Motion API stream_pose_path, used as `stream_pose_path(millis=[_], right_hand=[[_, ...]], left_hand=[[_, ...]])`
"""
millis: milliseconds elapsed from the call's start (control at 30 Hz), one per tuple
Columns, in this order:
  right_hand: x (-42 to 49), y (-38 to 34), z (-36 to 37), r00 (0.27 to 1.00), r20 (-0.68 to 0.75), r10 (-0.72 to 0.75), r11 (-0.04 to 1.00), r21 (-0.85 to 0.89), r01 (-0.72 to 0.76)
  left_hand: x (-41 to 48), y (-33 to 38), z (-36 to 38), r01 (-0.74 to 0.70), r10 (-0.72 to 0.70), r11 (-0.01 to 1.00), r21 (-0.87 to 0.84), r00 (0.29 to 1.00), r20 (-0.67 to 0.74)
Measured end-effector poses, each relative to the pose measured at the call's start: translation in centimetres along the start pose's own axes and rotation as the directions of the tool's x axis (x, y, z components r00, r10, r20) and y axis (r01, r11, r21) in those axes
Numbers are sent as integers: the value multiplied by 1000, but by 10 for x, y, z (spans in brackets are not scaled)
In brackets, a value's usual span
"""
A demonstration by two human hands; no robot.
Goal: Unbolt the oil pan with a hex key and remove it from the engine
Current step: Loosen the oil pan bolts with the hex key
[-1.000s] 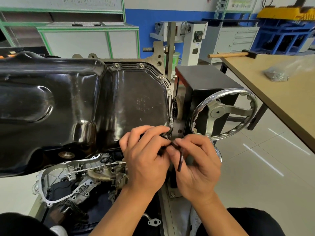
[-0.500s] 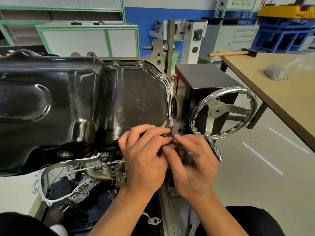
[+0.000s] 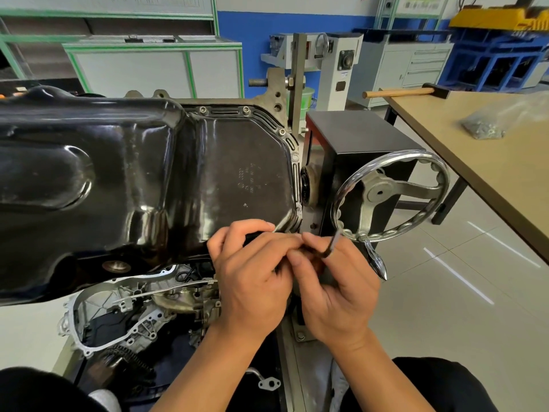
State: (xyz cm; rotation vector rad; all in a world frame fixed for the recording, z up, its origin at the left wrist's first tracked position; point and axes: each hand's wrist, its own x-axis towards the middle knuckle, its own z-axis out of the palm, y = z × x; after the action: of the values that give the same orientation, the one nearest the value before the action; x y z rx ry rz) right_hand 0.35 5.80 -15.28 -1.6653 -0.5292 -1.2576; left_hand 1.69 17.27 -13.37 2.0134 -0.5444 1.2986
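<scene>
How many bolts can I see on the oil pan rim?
3 clear bolts: two on the pan's far edge, one at its far right corner. More may be hidden under the left hand and right hand.

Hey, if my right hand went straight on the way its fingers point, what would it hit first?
Probably the left hand: the right hand, pinching the hex key, points up-left at its fingertips, with the oil pan corner just beyond. Depth is unclear.
</scene>
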Motion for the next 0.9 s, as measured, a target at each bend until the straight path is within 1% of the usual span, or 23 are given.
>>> stream_pose_path(millis=[100,167,267,400,500,633,767,900], right_hand=[[0,2,-1,999,-41,-5,1000,8,5],[-2,4,-1,999,-33,-4,1000,14,4],[-4,3,2,1000,22,-1,999,52,0],[-1,3,4,994,106,13,998,55,-19],[1,2,2,989,143,33,997,61,-42],[2,1,3,998,54,25,999,31,-27],[1,2,0,999,-32,-17,1000,-25,16],[3,2,-1,998,-47,-40,999,-39,38]], left_hand=[[0,0,2,2,-2,1000,19,1000,-16],[0,0,2,0,0,1000,26,1000,-15],[0,-1,1,-13,13,1000,22,1000,13],[-2,-7,-2,-69,67,997,31,996,64],[-3,-7,-1,-45,45,999,-3,998,33],[-3,-4,2,-13,12,1000,-21,1000,-18],[-2,-3,5,-7,7,1000,9,999,-51],[-2,-3,6,-8,9,1000,22,999,-46]])
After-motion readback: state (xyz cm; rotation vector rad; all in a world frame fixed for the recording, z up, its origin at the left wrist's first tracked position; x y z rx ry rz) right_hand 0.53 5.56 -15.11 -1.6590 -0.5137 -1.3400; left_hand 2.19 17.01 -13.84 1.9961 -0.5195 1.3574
